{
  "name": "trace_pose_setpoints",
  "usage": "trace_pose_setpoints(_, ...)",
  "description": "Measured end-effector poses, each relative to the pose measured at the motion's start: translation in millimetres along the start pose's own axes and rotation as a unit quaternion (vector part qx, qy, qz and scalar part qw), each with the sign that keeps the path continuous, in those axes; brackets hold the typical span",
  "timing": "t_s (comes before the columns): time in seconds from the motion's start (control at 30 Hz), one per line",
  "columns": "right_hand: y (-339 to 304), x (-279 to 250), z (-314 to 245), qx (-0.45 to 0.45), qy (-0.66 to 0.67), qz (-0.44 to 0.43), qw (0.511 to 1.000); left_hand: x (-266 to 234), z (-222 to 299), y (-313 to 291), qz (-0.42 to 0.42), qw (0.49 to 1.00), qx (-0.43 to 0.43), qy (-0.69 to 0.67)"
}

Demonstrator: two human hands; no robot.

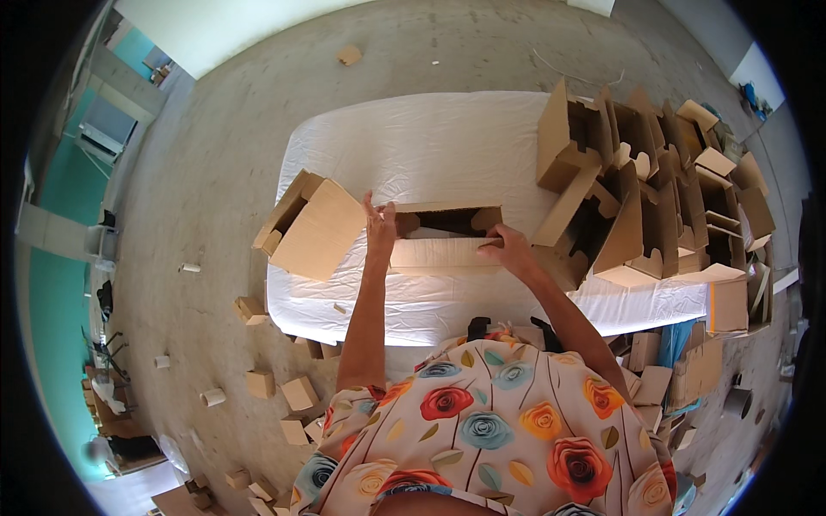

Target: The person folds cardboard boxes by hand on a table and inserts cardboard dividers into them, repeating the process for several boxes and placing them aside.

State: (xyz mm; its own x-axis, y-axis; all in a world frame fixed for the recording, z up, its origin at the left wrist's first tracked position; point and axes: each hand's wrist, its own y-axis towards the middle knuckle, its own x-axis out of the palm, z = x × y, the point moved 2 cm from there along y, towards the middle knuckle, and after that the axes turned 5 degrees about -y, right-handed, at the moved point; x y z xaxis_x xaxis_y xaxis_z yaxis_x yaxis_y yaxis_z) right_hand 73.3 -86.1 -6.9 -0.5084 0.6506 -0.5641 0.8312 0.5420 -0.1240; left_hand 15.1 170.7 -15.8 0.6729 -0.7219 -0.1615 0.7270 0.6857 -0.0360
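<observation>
1. The box (443,254) lay on the white sheet (413,146), long axis running left to right.
2. The left hand (380,228), half open, touched its left end.
3. The right hand (509,250), equally close, pinched its near right edge.

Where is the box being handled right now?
In the head view, the cardboard box is near the middle, over the white cover, between the left hand and right hand, right of another open box.
</observation>
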Motion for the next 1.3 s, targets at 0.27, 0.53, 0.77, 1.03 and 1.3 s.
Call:
trace_pose_setpoints(0.27, -2, 3, 7, 0.002, -0.231, 0.205, 0.951, -11, -34, 5, 0.001, 0.969, 0.126, 0.211)
trace_pose_setpoints(0.53, 7, 6, 16, 0.124, -0.105, 0.036, 0.986, -19, -59, 4, -0.139, 0.975, -0.170, -0.034)
trace_pose_setpoints(0.77, 40, -31, 18, 0.057, -0.215, 0.149, 0.963, 6, -59, -15, -0.260, 0.925, -0.255, -0.108)
trace_pose_setpoints(1.03, 57, -53, 27, 0.089, -0.341, 0.204, 0.913, 106, -49, -62, -0.263, 0.900, -0.290, -0.192)
trace_pose_setpoints(1.3, 41, -41, 31, 0.043, -0.387, 0.152, 0.909, 139, -39, -63, -0.273, 0.940, -0.203, 0.015)
